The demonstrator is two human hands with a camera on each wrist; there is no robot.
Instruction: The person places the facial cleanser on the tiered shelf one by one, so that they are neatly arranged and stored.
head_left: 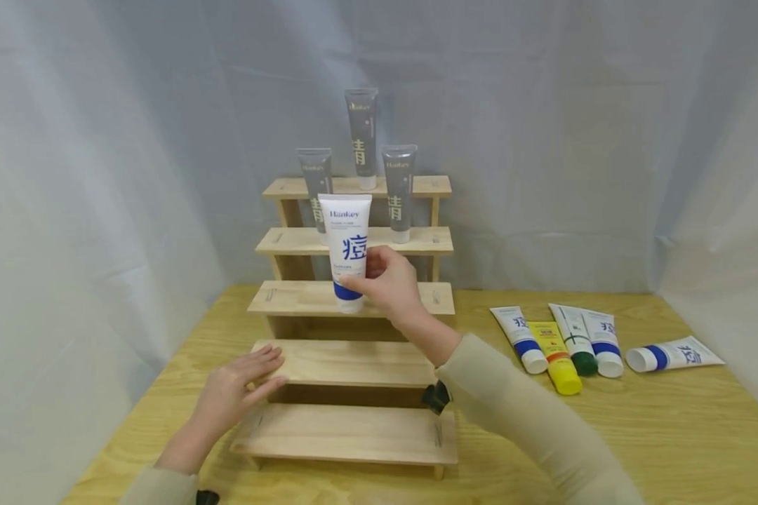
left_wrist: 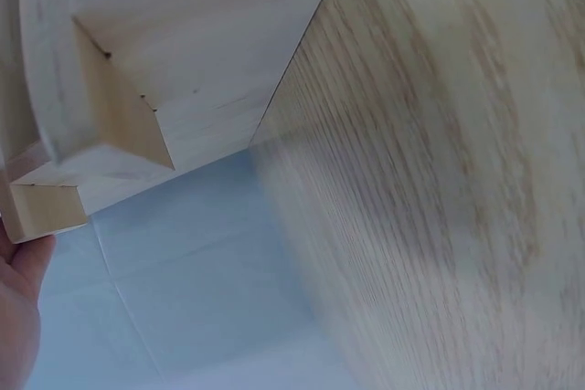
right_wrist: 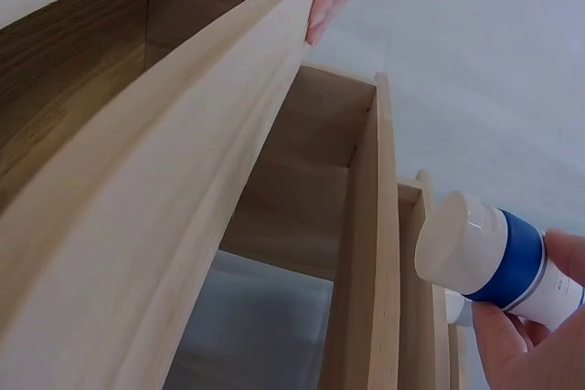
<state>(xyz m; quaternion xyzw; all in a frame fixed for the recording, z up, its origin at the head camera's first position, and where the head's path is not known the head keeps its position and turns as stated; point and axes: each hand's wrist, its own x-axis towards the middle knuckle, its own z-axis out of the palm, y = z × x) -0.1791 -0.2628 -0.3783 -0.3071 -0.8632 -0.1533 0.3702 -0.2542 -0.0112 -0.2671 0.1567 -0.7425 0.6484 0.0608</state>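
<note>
My right hand point(head_left: 388, 280) grips the lower part of a white squeeze tube point(head_left: 344, 238) with a blue band, thumb in front. The tube is upright, cap down, in front of the middle step. In the right wrist view its white cap point(right_wrist: 462, 242) is apart from the wood. At the left end of the second-lowest step, my left hand point(head_left: 230, 386) holds the wooden tiered stand point(head_left: 354, 361), fingers on top and thumb at the front edge. Grey tubes stand higher up: one point(head_left: 363, 137) on the top step, two point(head_left: 399, 189) on the step below.
On the table point(head_left: 638, 435) to the right lie several tubes: white and blue ones point(head_left: 519, 337), a yellow one point(head_left: 552, 354), a green-capped one point(head_left: 575, 340), and a white one point(head_left: 676, 354) set apart. A pale curtain point(head_left: 543, 140) hangs behind.
</note>
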